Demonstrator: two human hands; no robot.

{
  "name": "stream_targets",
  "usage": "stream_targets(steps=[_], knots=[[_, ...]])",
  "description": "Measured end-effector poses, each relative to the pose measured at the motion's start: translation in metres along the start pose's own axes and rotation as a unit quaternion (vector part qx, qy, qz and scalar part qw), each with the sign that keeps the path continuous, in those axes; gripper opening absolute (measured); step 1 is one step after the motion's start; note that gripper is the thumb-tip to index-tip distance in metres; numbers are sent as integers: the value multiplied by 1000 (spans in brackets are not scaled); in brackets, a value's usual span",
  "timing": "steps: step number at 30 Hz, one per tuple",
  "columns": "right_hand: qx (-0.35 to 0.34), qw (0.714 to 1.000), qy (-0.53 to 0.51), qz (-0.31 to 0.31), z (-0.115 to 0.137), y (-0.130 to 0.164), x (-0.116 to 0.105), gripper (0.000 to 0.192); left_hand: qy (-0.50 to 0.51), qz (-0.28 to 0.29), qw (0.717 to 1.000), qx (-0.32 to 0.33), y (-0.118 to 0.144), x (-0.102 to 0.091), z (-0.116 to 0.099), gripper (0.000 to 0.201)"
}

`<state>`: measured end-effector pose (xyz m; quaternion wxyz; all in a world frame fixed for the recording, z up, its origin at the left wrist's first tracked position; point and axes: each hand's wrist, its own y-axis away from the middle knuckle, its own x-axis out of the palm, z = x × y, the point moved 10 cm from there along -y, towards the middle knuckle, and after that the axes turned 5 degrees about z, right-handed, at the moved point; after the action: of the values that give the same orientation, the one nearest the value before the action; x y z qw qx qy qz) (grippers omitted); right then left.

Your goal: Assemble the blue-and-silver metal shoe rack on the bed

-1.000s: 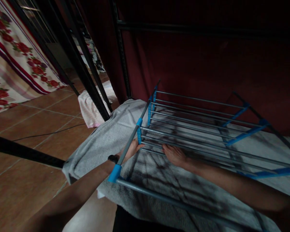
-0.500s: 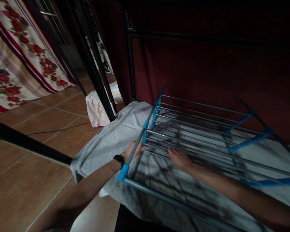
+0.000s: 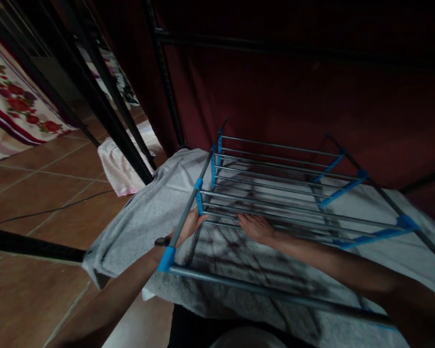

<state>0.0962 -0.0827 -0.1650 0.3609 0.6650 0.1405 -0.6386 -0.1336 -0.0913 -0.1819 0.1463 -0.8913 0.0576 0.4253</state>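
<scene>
A metal drying rack (image 3: 239, 286) with grey rods and blue plastic joints lies across a grey towel-like cloth (image 3: 130, 246). My left hand (image 3: 190, 225) reaches under the rack's left side tube and is closed on the lower end of a blue slotted bracket (image 3: 199, 200); its thumb lies near a rod end, and the other fingers are partly hidden. My right hand (image 3: 255, 227) is closed over the lower rods, a little to the right of that bracket, its fingertips hooked at the rods. On the rack's far right are more blue brackets (image 3: 342, 191).
Black slotted metal posts (image 3: 168, 92) and a low black bar (image 3: 32, 245) frame the left side. A dark red curtain (image 3: 275, 101) hangs behind the rack. On the tiled floor (image 3: 58, 193) lie a striped cloth (image 3: 118, 164) and a dark cable (image 3: 54, 209). A flowered cloth (image 3: 25, 104) hangs far left.
My view has swung to the right, so the rack and both hands appear farther left. My hands stay at about the same places on the rack.
</scene>
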Motion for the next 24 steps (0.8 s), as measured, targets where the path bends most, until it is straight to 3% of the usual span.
stream_targets(steps=[4, 10, 17, 21, 24], knots=[[21, 1000, -11, 8, -14, 11, 4, 37, 37, 22, 999, -30, 6, 9, 15, 19], [35, 999, -17, 33, -28, 18, 8, 36, 76, 23, 992, -97, 10, 22, 44, 19], [18, 999, -35, 11, -27, 16, 4, 38, 60, 10, 992, -109, 13, 23, 45, 33], [-84, 994, -24, -58, -8, 28, -8, 52, 34, -19, 995, -87, 16, 21, 39, 37], [-229, 973, 17, -21, 21, 44, 6, 56, 5, -33, 996, -82, 15, 22, 41, 36]])
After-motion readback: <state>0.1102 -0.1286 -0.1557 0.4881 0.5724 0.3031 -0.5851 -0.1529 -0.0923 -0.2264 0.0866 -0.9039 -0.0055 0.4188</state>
